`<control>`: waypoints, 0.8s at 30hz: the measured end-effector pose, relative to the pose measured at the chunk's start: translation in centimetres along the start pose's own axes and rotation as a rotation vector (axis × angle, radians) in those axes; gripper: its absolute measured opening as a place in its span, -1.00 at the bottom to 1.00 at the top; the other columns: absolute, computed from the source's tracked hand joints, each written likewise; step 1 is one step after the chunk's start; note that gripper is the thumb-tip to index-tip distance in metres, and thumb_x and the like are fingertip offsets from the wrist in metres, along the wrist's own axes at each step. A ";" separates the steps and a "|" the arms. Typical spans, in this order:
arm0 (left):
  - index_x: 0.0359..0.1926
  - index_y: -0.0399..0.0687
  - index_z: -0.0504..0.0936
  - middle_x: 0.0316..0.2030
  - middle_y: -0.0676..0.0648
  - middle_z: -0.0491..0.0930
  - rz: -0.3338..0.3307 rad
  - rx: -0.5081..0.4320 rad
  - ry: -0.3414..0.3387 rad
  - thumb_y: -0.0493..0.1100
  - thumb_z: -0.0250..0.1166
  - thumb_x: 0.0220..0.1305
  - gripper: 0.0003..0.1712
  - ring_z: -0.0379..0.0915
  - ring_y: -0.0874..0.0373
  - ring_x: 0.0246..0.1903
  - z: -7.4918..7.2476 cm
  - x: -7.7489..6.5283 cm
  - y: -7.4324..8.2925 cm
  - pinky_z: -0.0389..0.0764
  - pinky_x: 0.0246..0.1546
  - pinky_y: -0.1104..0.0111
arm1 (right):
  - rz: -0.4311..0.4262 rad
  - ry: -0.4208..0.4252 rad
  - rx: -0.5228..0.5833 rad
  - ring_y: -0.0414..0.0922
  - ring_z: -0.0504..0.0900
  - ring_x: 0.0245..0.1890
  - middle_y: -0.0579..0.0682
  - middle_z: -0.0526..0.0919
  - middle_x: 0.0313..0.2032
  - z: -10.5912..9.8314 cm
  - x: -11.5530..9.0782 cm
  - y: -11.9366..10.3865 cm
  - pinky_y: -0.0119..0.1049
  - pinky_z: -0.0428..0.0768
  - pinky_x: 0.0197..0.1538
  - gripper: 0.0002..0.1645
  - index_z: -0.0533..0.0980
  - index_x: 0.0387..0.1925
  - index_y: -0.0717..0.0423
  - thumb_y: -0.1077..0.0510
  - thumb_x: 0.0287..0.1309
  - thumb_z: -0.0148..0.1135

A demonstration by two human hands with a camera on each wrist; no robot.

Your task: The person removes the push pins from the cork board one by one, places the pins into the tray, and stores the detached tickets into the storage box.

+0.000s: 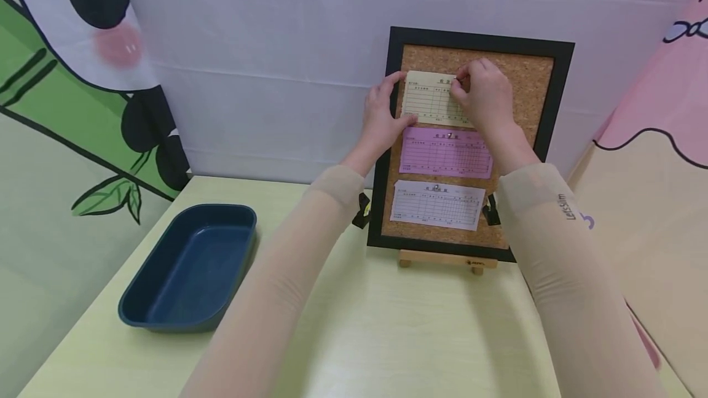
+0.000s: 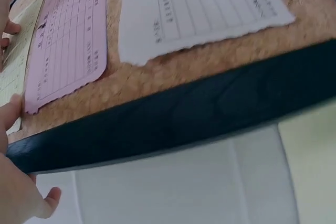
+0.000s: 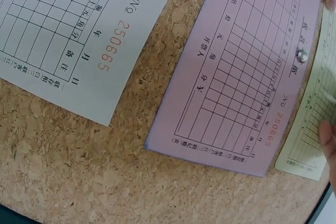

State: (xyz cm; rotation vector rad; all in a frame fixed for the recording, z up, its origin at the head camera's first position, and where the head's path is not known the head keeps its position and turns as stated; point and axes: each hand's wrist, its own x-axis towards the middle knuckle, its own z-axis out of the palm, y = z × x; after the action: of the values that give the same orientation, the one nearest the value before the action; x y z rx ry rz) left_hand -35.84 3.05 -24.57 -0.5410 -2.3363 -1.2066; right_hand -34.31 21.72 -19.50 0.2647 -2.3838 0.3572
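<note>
On a black-framed corkboard (image 1: 525, 103), a pale yellow ruled slip (image 1: 428, 103) lies uppermost. My left hand (image 1: 381, 109) spans its left side, the thumb on the lower corner and a fingertip at the upper one. In the left wrist view another fingertip (image 2: 51, 202) reaches past the frame's outer side. At the slip's top, my right hand (image 1: 489, 94) pinches a small push pin, mostly hidden by thumb and finger. Below are a pink slip (image 3: 226, 77) with a silver push pin (image 3: 301, 56) and a white slip (image 1: 437, 207), also pinned near its top.
The board leans on a small wooden easel (image 1: 448, 258) on a pale table (image 1: 398, 324). A dark blue tray (image 1: 188, 275) stands at the left. Black clips (image 1: 362, 210) sit at the board's lower sides. A white printed curtain (image 1: 265, 78) hangs behind.
</note>
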 end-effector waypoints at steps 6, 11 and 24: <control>0.37 0.53 0.01 0.20 -0.08 0.15 -0.078 0.175 -0.107 0.08 0.42 0.04 -0.02 0.11 0.09 0.09 -1.0 1.3 1.3 0.24 -0.01 0.26 | 0.009 -0.012 0.005 0.04 0.48 -0.20 0.17 0.53 -0.18 -0.1 0.0 0.0 -0.10 0.48 -0.07 -0.67 0.50 -0.13 0.29 0.09 0.30 0.02; 0.33 0.53 0.02 0.28 -0.09 0.06 -0.142 0.202 -0.188 0.02 0.46 0.00 -0.01 -0.02 0.09 0.23 -1.9 2.4 2.6 0.21 0.09 0.24 | -0.001 -0.002 -0.002 0.04 0.48 -0.22 0.18 0.53 -0.20 -0.2 0.1 0.0 -0.10 0.48 -0.10 -0.67 0.51 -0.14 0.29 0.09 0.30 0.02; 0.08 0.35 0.26 0.22 -0.05 0.04 -0.191 0.196 -0.221 0.00 0.44 0.04 -0.35 -0.06 0.11 0.20 -2.2 2.4 2.9 0.15 0.11 0.23 | -0.024 0.031 -0.019 0.02 0.49 -0.25 0.17 0.54 -0.23 0.0 0.0 -0.1 -0.11 0.50 -0.14 -0.70 0.50 -0.18 0.29 0.11 0.29 0.04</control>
State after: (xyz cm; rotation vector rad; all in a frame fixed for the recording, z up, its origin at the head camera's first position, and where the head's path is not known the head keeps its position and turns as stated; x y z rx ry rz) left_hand -35.81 3.12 -20.20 -0.4078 -2.7102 -1.0249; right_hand -34.26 21.64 -19.48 0.2764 -2.3501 0.3256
